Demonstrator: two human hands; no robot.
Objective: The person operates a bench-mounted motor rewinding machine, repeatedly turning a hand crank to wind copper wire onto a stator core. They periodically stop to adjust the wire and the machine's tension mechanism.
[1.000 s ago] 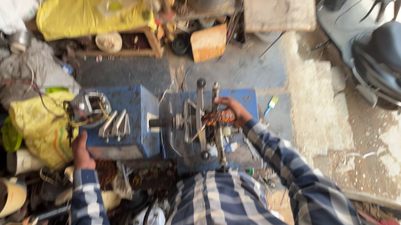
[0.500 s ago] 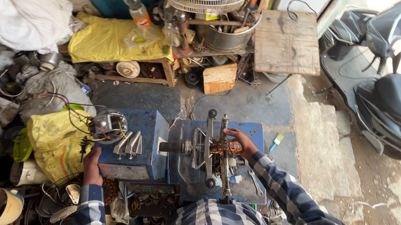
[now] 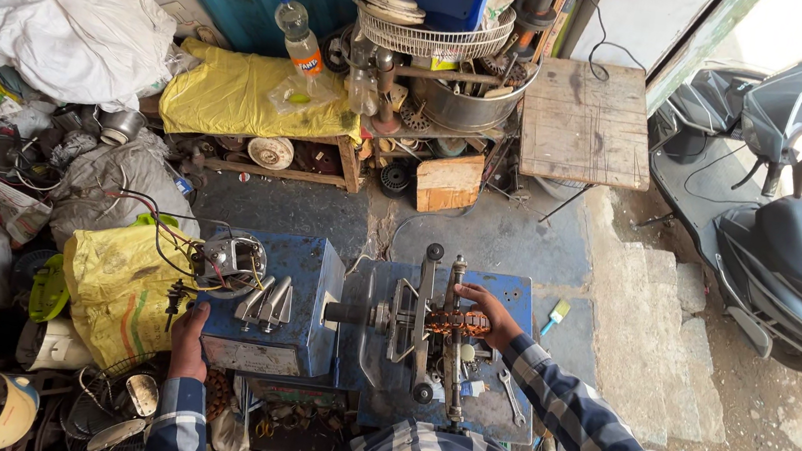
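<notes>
In the head view, a coil of copper-coloured wire wound on a metal former (image 3: 457, 322) is seen on the horizontal shaft of a blue-painted metal winding machine (image 3: 428, 344), near the middle of the scene. The coil's long axis runs left to right along that shaft, between two upright metal arms of the winding frame. The right hand (image 3: 489, 313) is laid on the coil's right end from the far-right side – the fingers are curled over the top of the winding and touch it, though whether they clamp it or merely rest on it cannot be told. This hand is by far the nearer one to the coil; its forearm, in a blue-and-white checked sleeve, comes in from the near right at a slant, the wrist slightly bent down. The left hand (image 3: 188, 340) is well apart, to the left, set against the near-left corner of a blue rectangular metal box (image 3: 272, 297) that stands just beside the machine; its fingers appear folded against the box's edge, but the grip is partly hidden. On the box's top lie several grey metal lever-like pieces, and a small motor part with red and black wires (image 3: 228, 263) sits at its far-left corner. A yellow sack (image 3: 117, 289) lies to the left of the box – a small spanner (image 3: 510, 397) rests on the machine's base, near the right forearm.
</notes>
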